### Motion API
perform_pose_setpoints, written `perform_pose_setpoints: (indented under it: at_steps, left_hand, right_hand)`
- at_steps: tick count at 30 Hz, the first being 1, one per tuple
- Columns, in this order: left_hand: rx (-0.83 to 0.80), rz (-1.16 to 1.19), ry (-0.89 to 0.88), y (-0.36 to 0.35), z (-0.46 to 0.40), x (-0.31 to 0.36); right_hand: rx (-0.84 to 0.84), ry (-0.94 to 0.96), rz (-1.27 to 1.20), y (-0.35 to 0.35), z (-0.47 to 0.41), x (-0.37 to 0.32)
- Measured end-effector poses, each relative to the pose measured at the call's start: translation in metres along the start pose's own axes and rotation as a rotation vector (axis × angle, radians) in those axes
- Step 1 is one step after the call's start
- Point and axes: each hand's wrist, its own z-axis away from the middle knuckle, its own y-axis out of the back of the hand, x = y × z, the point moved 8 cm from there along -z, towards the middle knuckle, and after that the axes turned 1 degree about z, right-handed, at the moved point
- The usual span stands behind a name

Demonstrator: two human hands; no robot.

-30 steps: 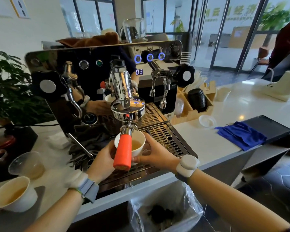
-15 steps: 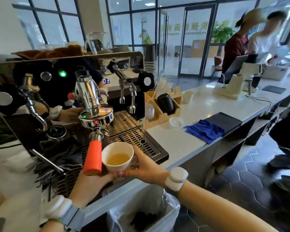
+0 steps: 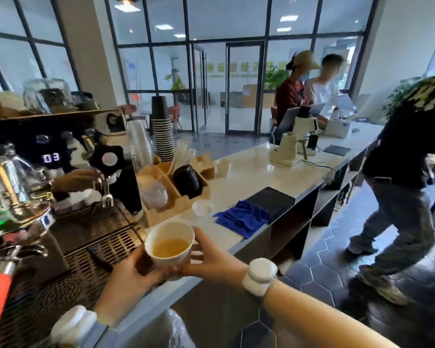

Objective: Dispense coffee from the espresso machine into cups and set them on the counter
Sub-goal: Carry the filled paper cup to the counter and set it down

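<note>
Head view: one white cup [image 3: 170, 243], amber liquid inside, held in air over front edge of espresso machine [image 3: 60, 197] drip tray. Two hands on it: left hand [image 3: 131, 275] and right hand [image 3: 211, 259] both curled round cup. White worktop [image 3: 249, 172] carries one blue cloth [image 3: 241, 218], one small white cup [image 3: 223, 167], one black tablet [image 3: 271, 200].
</note>
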Motion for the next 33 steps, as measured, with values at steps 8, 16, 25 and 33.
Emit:
perform_pose_setpoints:
  at_steps: [8, 16, 25, 33]
  left_hand:
    - [-0.035, 0.061, -0.105, -0.092, -0.049, 0.048]
    - [-0.082, 0.083, -0.122, -0.162, -0.107, 0.064]
    - [-0.155, 0.108, -0.131, -0.221, -0.19, 0.06]
    - [-0.209, 0.192, -0.071, -0.263, -0.288, 0.039]
  right_hand:
    - [0.087, -0.006, 0.078, 0.106, 0.004, 0.044]
    - [0.116, -0.046, 0.007, 0.184, -0.004, 0.083]
    - [0.154, -0.086, -0.066, 0.25, -0.045, 0.14]
    - [0.147, -0.109, -0.048, 0.308, -0.113, 0.189]
